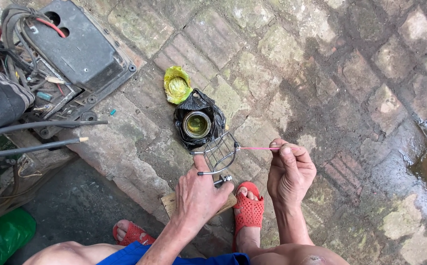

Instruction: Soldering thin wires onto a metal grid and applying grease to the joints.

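At lower centre our left hand (201, 194) clamps a small wire rack (219, 153) while our right hand (289, 172) pinches a thin pink strand (257, 148) that, pulled sideways, might slip off the rack's edge.

In my left hand (200, 196) I hold a small wire rack (219, 153) of bare grey metal: an outer frame of thicker rod with thin parallel bars across it. It is tilted, its far end raised towards the open jar, its near end gripped under my thumb beside a short metal bolt-like fitting (223, 180). My right hand (290, 175) pinches a thin pink strand (260, 148), straight and taut, running level from my fingertips to the right edge of the rack, where it meets the wire.
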